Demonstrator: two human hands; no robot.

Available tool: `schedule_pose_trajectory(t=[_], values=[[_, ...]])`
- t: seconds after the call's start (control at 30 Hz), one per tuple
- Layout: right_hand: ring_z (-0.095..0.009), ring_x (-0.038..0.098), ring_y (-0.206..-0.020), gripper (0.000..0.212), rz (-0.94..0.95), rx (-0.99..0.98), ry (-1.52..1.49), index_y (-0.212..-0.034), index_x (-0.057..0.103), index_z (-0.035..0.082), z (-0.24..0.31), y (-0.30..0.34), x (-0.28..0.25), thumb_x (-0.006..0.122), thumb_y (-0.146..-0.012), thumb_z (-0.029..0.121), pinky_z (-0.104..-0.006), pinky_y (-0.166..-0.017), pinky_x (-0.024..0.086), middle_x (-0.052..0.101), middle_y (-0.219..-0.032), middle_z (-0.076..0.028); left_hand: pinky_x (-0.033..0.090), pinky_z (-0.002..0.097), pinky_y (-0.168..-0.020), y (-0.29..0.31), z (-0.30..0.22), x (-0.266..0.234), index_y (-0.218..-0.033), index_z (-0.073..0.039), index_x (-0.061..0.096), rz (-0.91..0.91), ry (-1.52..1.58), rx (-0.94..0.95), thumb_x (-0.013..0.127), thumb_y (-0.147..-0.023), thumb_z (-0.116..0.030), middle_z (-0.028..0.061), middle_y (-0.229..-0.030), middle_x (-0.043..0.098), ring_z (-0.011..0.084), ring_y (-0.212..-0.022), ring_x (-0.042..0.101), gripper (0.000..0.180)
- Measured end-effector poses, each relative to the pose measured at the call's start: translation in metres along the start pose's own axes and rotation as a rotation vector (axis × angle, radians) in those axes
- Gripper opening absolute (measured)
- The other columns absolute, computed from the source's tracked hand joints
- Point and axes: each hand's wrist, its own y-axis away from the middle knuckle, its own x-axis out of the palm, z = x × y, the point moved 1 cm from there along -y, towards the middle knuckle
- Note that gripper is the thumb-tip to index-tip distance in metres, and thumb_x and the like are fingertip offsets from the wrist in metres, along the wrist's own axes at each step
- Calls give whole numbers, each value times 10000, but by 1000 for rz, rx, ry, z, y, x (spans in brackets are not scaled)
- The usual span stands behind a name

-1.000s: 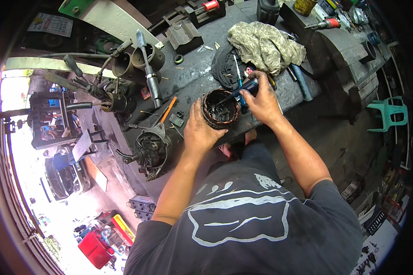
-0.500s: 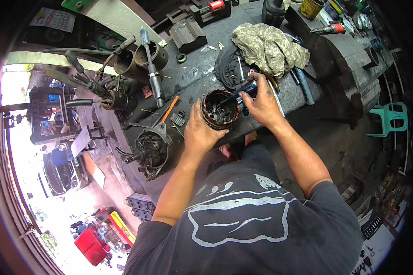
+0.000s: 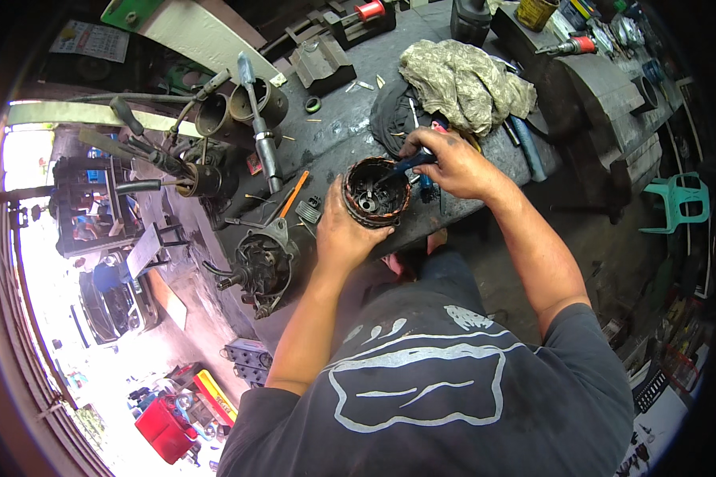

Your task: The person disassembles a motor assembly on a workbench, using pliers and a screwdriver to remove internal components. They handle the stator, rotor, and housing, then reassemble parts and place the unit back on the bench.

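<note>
My left hand point(image 3: 348, 233) grips the side of a round alternator housing point(image 3: 379, 222), its open end facing up above the bench's near edge. Reddish copper windings line its rim, and dark metal parts show inside. In my right hand point(image 3: 460, 164) is a dark blue-handled tool point(image 3: 413, 163); its tip reaches into the housing, and its exact kind is hard to make out. To the left lies a second metal housing point(image 3: 261, 266) with a bracket. Near it are an orange stick point(image 3: 294, 193) and a small finned metal piece point(image 3: 308, 212).
A crumpled, stained cloth point(image 3: 469, 87) lies behind my right hand, beside a blue tube-like tool point(image 3: 528, 149). A long metal tool point(image 3: 264, 135) leans on metal cylinders point(image 3: 272, 105). A vise-like dark metal block point(image 3: 321, 65) stands farther back. At right is a green plastic stool point(image 3: 680, 204).
My right hand has tilted the tool flatter, and its wrist and elbow have shifted right. The housing has moved slightly left in my left hand.
</note>
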Motion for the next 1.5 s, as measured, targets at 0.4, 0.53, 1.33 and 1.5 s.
schedule_pose_trajectory(t=[0.4,0.53,1.33,1.5], values=[[-439,758,-1082,386,-20,65,41,-1253,655,46,-8,-12,-6,853,-923,78,-511,-904,585,787,-1110,-198,508,499,-1229,-17,-3,-7,-1660,51,379,54,32,-58,1103,-592,-354,298,-1594,577,461,-1468,598,1352],[-448,758,-1093,406,55,11,-6,-1259,652,41,-15,-19,-12,860,-912,69,-518,-907,587,785,-1110,-207,510,497,-1223,-18,-7,-9,-1659,51,383,61,54,-96,1103,-590,-352,297,-1590,580,452,-1466,602,1350],[-477,739,-1081,434,240,-155,211,-1193,610,14,53,-33,26,885,-907,189,-572,-927,577,764,-1084,-242,523,515,-1197,51,27,28,-1685,-12,292,-106,149,-171,1081,-654,-325,290,-1616,531,464,-1491,568,1336],[-488,749,-1059,400,222,-162,320,-1188,597,-3,80,-36,48,847,-940,186,-585,-905,595,770,-1056,-244,458,549,-1251,65,36,-1,-1668,-9,360,-309,-39,207,1053,-704,-281,290,-1617,538,471,-1501,545,1218]])
